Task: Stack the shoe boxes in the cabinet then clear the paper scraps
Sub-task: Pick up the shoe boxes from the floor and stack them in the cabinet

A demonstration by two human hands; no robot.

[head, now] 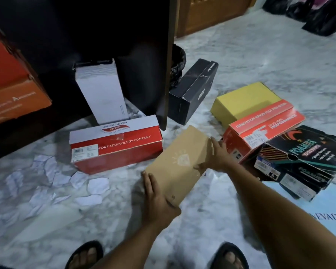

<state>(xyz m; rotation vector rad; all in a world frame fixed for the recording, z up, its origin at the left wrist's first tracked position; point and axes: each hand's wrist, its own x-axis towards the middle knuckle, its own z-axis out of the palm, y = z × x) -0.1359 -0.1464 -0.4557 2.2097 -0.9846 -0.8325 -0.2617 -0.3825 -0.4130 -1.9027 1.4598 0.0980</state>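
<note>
A plain brown shoe box [177,162] is gripped at both ends: my left hand [157,197] holds its near end and my right hand [216,154] its far right side, just above the marble floor. A red and white box [116,146] lies in front of the dark cabinet [105,35]. A white box [103,92] stands upright at the cabinet's mouth. An orange box [12,82] sits inside at the left. Torn white paper scraps [52,177] litter the floor at the left.
On the right lie a black box [194,92], a yellow box [244,101], a red-orange box [260,131] and a dark printed box [303,162]. The open cabinet door [168,74] stands edge-on. My sandalled feet [85,257] are at the bottom. Black bags [322,14] sit far right.
</note>
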